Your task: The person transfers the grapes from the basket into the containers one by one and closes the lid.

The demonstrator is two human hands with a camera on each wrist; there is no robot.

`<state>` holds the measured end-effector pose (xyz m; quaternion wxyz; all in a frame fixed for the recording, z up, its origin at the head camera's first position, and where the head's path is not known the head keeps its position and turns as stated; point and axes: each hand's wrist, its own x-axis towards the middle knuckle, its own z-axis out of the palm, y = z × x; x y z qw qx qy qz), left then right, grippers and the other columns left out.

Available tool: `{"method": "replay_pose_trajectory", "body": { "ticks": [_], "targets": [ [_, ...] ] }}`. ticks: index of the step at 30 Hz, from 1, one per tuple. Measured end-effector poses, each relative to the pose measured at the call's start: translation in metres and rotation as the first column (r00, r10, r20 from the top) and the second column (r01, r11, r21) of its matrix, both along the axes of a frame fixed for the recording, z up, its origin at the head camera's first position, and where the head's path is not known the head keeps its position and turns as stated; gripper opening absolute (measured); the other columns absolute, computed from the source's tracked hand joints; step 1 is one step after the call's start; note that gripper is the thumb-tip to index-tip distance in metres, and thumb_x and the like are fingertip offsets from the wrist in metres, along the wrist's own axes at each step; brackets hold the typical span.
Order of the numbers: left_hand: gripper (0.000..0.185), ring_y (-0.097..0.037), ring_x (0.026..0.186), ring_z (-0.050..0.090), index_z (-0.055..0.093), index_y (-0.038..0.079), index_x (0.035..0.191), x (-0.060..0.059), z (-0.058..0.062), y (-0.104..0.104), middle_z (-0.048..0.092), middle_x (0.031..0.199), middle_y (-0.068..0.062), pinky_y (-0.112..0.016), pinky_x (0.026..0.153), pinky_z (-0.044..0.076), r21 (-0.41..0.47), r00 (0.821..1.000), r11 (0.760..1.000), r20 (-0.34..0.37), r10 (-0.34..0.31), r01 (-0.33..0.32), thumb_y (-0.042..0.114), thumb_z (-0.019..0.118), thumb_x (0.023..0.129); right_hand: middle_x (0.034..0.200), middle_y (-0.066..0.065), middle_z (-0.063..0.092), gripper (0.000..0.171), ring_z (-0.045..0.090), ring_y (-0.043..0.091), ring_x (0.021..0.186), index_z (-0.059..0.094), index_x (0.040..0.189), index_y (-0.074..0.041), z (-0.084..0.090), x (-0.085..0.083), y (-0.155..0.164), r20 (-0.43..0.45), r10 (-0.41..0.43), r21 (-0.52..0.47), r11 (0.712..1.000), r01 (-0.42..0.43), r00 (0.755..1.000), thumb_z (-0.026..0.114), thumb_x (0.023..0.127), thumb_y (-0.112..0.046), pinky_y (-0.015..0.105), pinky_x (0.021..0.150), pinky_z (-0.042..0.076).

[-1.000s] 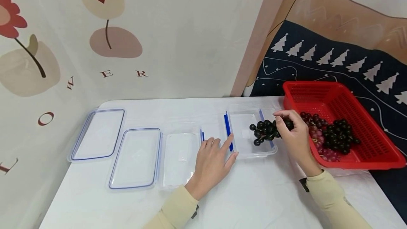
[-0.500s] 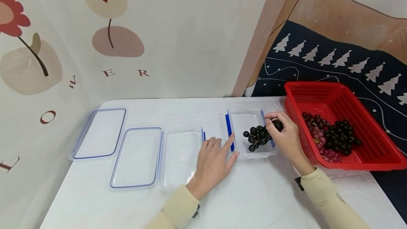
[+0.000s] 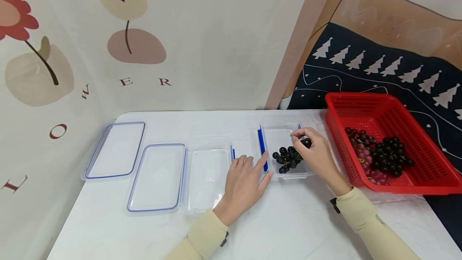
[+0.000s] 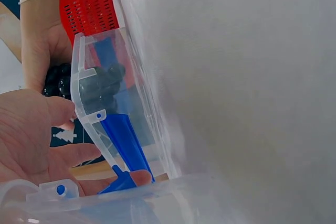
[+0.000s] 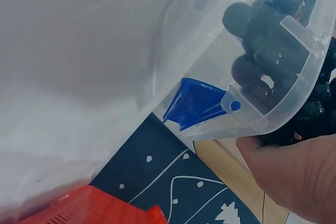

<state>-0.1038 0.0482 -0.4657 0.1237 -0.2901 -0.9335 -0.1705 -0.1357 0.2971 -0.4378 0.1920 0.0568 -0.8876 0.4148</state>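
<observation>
My right hand (image 3: 317, 157) pinches a bunch of black grapes (image 3: 286, 159) from above. Its lower end hangs inside a clear plastic container (image 3: 288, 175) with blue side clips. Through the container's wall, the right wrist view shows dark grapes (image 5: 262, 51), and others show above the rim beside the hand (image 5: 299, 174). My left hand (image 3: 242, 183) has its fingers spread; the index finger touches the container's left side by the blue clip (image 3: 262, 143). Seen from the left wrist, fingers (image 4: 76, 154) reach between this container and a second one (image 4: 173, 203).
A second clear container (image 3: 209, 171) stands left of it, followed by two blue-rimmed lids (image 3: 156, 177) (image 3: 117, 149) lying flat. At the right, a red perforated basket (image 3: 361, 101) holds black grapes (image 3: 391, 155) and red grapes (image 3: 363, 157). A wall hanging rises behind the white table (image 3: 274, 228).
My right hand has moved left and down with the black grapes, from over the container's right edge to inside it. The left hand stays at the container's left side.
</observation>
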Motion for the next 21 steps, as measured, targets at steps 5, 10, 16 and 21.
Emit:
{"method": "replay_pose_trajectory", "body": {
  "ticks": [5, 10, 16, 21],
  "targets": [
    [0.058, -0.034, 0.117, 0.066, 0.061, 0.019, 0.158, 0.000, 0.000, -0.001, 0.076, 0.123, -0.016, -0.049, 0.104, 0.050, -0.006, 1.000, 1.000, -0.006, 0.002, -0.002, 0.052, 0.059, 0.111, 0.105, 0.004, 0.072, 0.013, 0.062, 0.018, 0.098, 0.078, 0.112, -0.008, 0.002, -0.002, -0.003, 0.101, 0.012, 0.042, 0.999, -0.016, 0.995, 0.070, 0.106, -0.016, 0.030, 0.085, 0.049],
    [0.057, -0.033, 0.117, 0.067, 0.062, 0.018, 0.158, 0.000, -0.001, -0.001, 0.076, 0.123, -0.016, -0.049, 0.103, 0.051, -0.001, 1.000, 1.000, -0.009, 0.004, -0.004, 0.051, 0.060, 0.111, 0.105, 0.006, 0.070, 0.020, 0.061, 0.023, 0.096, 0.077, 0.116, -0.010, 0.004, -0.007, -0.008, 0.225, 0.009, 0.089, 0.996, -0.030, 0.974, 0.067, 0.108, -0.024, 0.042, 0.084, 0.051],
    [0.058, -0.033, 0.117, 0.066, 0.061, 0.017, 0.158, 0.000, 0.000, 0.000, 0.076, 0.123, -0.017, -0.049, 0.104, 0.050, 0.002, 1.000, 1.000, 0.005, -0.004, 0.004, 0.052, 0.059, 0.111, 0.106, 0.007, 0.072, 0.025, 0.063, 0.027, 0.098, 0.076, 0.117, -0.009, 0.003, -0.016, -0.015, 0.318, 0.006, 0.112, 0.993, -0.044, 0.948, 0.064, 0.108, -0.029, 0.048, 0.090, 0.053],
    [0.058, -0.033, 0.116, 0.066, 0.061, 0.017, 0.158, 0.001, 0.001, 0.000, 0.076, 0.124, -0.017, -0.048, 0.103, 0.050, 0.001, 1.000, 1.000, 0.002, -0.003, 0.003, 0.051, 0.059, 0.111, 0.124, 0.016, 0.073, 0.043, 0.065, 0.036, 0.117, 0.074, 0.128, -0.006, 0.004, -0.025, -0.018, 0.401, 0.007, 0.099, 0.994, -0.050, 0.916, 0.056, 0.112, -0.042, 0.061, 0.105, 0.050]
  ]
}}
